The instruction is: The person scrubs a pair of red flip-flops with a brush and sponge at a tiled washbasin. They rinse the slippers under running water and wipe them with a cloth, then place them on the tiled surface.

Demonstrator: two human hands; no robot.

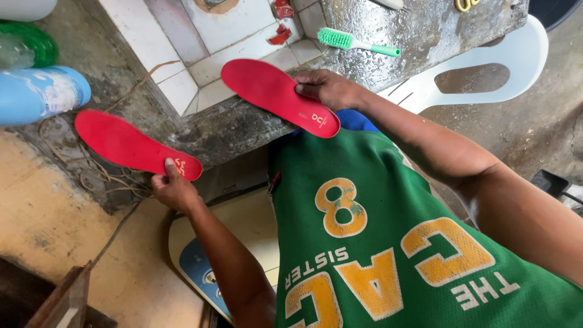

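**Two red insoles, one per hand**

Far left of frame: a pale blue bottle (37,94) lying on its side. Lower left: left hand (174,189) pinching the heel end of a red insole (130,144), thumb on top, insole stretched toward the upper left. Centre: a second red insole (276,95) across the wet concrete ledge (413,36), pressed at its edge by the closed fingers of the right hand (328,88). Upper middle: a green scrub brush (355,42) resting on the ledge. Upper right: a white plastic chair (486,73).

place: home wash area | cues: tiled basin (237,36), wet concrete ledge (419,36), scrub brush (355,42), plastic chair (486,73)
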